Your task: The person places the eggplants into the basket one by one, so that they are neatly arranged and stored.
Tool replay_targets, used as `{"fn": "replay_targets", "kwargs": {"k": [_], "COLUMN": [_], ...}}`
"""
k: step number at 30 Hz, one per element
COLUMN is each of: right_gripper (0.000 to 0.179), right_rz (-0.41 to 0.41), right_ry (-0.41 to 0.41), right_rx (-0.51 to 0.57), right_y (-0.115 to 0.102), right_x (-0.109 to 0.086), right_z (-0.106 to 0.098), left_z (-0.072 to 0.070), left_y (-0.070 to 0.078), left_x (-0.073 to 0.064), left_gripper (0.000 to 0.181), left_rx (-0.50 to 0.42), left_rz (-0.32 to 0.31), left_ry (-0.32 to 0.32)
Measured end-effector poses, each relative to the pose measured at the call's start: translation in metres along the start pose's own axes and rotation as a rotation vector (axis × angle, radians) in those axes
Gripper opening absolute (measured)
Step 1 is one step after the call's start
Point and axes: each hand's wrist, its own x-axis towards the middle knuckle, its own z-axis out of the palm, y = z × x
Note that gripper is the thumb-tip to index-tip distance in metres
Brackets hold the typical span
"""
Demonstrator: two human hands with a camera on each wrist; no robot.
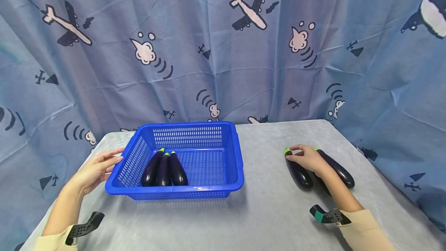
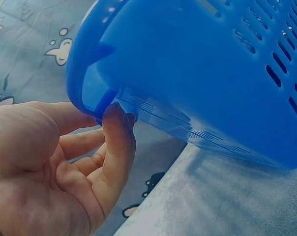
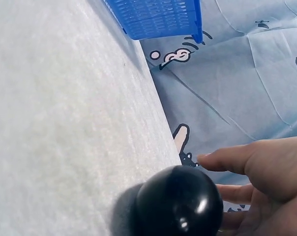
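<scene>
A blue plastic basket (image 1: 234,158) stands on the left half of the table, three dark eggplants (image 1: 151,169) side by side in it. My left hand (image 1: 95,171) pinches the basket's left rim (image 2: 78,73) between thumb and fingers. At the right, my right hand (image 1: 308,160) hovers around the stem end of an eggplant (image 1: 300,175) lying on the table. Its thumb and fingers are spread apart; contact is hard to make out. That eggplant's rounded end (image 3: 180,204) hides the fingertips in the right wrist view.
Another eggplant (image 1: 339,169) lies right of my right wrist, and one more (image 1: 323,186) is mostly hidden under the forearm. A pale grey table (image 1: 265,212) carries everything. Behind hangs a blue curtain (image 1: 188,42) with printed planes.
</scene>
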Motion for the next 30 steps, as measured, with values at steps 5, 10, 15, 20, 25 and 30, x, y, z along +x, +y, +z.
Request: {"fn": "replay_targets", "kwargs": {"k": [5,10,15,20,25,30], "right_gripper": [0.056,0.058,0.059,0.059,0.059,0.061], "right_rz": [0.009,0.023,0.033,0.038,0.043,0.042], "right_ry": [-0.018,-0.038,-0.058,-0.063,-0.064,-0.061], "right_rx": [-0.007,0.008,0.026,0.040,0.053,0.081], "right_y": [0.0003,0.0003,-0.0002,-0.0001,-0.0010,-0.0054], "right_x": [0.0002,-0.0008,-0.0023,-0.0017,-0.0022,-0.0048], "right_z": [-0.0001,-0.0013,-0.0032,-0.0031,-0.0036,-0.0051], "left_z": [-0.0005,-0.0003,-0.0002,-0.0002,-0.0001,0.0000], "left_y": [-0.0003,0.0000,-0.0001,-0.0001,-0.0001,0.0002], "left_x": [-0.0002,-0.0003,-0.0003,-0.0007,-0.0007,-0.0008], "left_gripper": [0.039,0.040,0.043,0.043,0.044,0.049], "left_rx": [-0.018,-0.012,-0.002,-0.011,-0.016,-0.006], "left_rz": [0.008,0.008,0.011,0.013,0.010,0.004], "left_ry": [-0.003,0.000,-0.001,-0.003,-0.003,0.000]}}
